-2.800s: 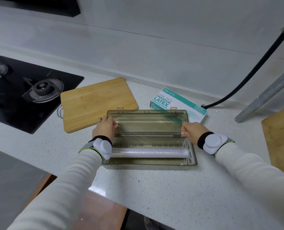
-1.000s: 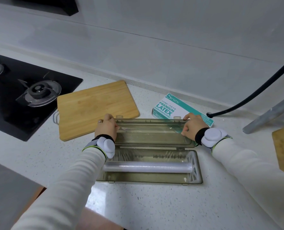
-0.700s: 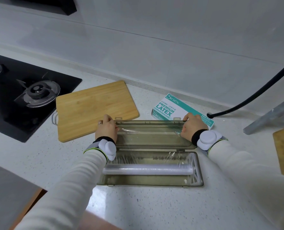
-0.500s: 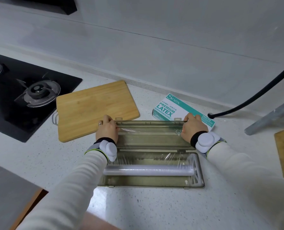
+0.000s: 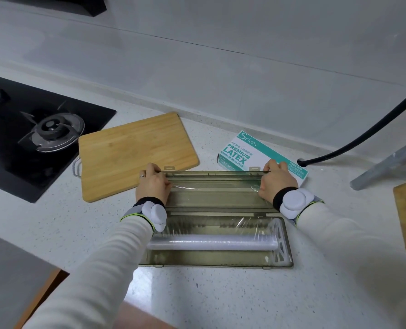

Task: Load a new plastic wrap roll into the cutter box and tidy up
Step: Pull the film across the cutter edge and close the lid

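Cutter box open on counter, wrap roll inside; left hand and right hand each pinching film stretched over lid

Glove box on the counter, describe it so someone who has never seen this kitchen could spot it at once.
On the speckled white countertop, look toward the back wall, just behind the right end of the open cutter box. The glove box lies flat there: the only white-and-teal carton, printed PREMIUM LATEX.
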The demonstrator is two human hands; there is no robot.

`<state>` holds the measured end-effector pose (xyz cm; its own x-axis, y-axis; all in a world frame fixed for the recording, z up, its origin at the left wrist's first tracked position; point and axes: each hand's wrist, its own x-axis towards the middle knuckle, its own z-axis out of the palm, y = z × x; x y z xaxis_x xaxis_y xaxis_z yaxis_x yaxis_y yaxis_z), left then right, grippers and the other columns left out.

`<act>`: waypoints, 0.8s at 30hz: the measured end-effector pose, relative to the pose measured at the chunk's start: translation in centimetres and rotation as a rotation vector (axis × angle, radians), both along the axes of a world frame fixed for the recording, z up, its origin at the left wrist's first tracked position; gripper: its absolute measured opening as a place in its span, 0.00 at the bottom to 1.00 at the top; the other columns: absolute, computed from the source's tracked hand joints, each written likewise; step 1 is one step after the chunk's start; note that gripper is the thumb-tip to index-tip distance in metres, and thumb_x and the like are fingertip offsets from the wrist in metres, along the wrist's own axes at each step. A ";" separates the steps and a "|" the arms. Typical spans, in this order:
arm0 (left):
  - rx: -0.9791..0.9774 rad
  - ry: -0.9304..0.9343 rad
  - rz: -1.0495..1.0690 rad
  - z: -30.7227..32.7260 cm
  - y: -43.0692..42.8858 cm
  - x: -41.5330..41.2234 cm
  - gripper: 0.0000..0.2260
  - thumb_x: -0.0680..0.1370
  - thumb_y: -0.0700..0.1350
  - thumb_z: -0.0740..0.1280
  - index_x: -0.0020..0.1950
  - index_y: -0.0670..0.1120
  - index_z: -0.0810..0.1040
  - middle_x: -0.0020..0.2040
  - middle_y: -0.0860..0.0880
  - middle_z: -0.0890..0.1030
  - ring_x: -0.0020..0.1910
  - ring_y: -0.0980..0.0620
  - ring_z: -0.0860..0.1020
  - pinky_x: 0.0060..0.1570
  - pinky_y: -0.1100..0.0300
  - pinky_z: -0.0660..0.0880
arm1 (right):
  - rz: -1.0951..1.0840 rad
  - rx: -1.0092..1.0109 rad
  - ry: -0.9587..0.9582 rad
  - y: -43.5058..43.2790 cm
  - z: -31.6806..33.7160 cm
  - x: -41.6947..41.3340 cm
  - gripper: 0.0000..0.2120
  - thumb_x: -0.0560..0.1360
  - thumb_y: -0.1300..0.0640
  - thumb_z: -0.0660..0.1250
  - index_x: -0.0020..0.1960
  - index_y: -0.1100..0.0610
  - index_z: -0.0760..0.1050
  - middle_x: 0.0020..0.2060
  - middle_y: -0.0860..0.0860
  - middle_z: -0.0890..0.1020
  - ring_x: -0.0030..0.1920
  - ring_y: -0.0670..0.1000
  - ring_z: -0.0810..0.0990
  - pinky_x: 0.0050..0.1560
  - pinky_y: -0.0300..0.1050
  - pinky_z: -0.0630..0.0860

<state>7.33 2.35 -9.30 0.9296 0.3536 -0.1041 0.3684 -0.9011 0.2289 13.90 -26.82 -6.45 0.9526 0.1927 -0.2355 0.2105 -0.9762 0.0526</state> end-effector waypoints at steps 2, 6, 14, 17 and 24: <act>-0.006 -0.020 0.000 0.0 -0.1 -0.1 0.08 0.77 0.46 0.67 0.47 0.41 0.81 0.63 0.46 0.67 0.59 0.41 0.68 0.40 0.53 0.75 | 0.000 0.023 0.002 -0.1 0.0 -0.2 0.11 0.73 0.54 0.65 0.50 0.57 0.81 0.60 0.49 0.66 0.61 0.55 0.62 0.54 0.45 0.71; -0.023 -0.050 -0.018 0.1 0.1 -0.4 0.08 0.76 0.45 0.67 0.47 0.41 0.81 0.63 0.45 0.67 0.59 0.40 0.68 0.41 0.52 0.75 | 0.003 0.045 -0.009 -0.2 0.1 -0.5 0.09 0.73 0.54 0.65 0.47 0.56 0.82 0.60 0.49 0.66 0.61 0.54 0.62 0.53 0.44 0.70; -0.042 -0.016 -0.077 0.0 0.8 -0.6 0.05 0.74 0.45 0.70 0.44 0.43 0.81 0.64 0.46 0.67 0.60 0.41 0.68 0.43 0.52 0.75 | 0.016 0.045 -0.018 -0.2 0.1 -0.6 0.08 0.72 0.53 0.65 0.44 0.55 0.82 0.59 0.49 0.66 0.60 0.54 0.62 0.51 0.44 0.70; -0.012 -0.001 -0.078 0.0 0.9 -0.5 0.07 0.74 0.46 0.70 0.44 0.43 0.81 0.63 0.46 0.67 0.59 0.41 0.68 0.40 0.53 0.74 | 0.022 0.040 -0.026 -0.2 0.1 -0.7 0.08 0.72 0.53 0.65 0.44 0.55 0.82 0.59 0.49 0.66 0.60 0.55 0.62 0.52 0.44 0.70; 0.042 -0.006 -0.118 0.5 1.3 -0.2 0.11 0.72 0.47 0.72 0.46 0.42 0.76 0.59 0.45 0.68 0.56 0.43 0.69 0.33 0.56 0.69 | 0.029 0.026 -0.026 -0.2 0.1 -0.8 0.09 0.73 0.53 0.65 0.45 0.55 0.82 0.59 0.49 0.66 0.60 0.55 0.62 0.54 0.45 0.71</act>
